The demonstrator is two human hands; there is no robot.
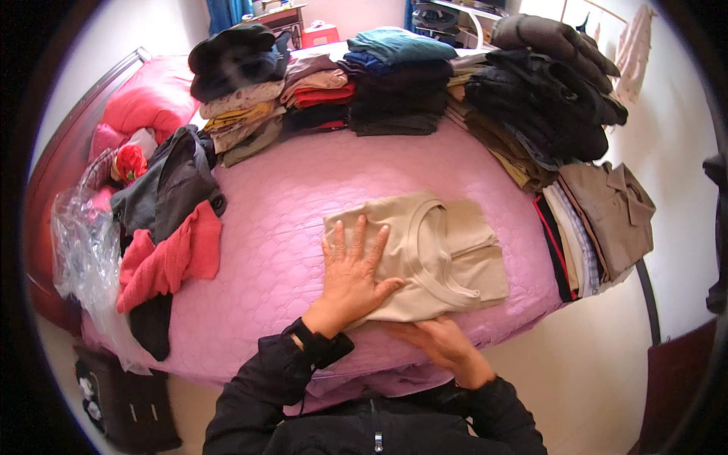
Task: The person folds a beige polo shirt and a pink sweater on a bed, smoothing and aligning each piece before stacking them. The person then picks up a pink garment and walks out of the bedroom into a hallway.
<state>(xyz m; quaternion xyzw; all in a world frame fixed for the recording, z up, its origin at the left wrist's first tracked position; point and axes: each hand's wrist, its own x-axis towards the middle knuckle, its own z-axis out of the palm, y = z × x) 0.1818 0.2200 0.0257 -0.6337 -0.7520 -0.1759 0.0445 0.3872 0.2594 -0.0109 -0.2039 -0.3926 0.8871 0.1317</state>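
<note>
A beige T-shirt lies folded on the pink quilted bedspread, its round ribbed collar facing right and a folded part showing beyond it. My left hand rests palm down on the left part of the shirt, fingers spread, with a black band at the wrist. At the shirt's near edge is my right hand, its fingers pointing left and partly under the fabric. Whether those fingers grip the cloth is hidden.
Stacks of folded clothes line the bed's far side, with dark garments and a brown collared shirt at right. On the left lie a grey garment, a coral knit garment, a clear plastic bag and a pink pillow.
</note>
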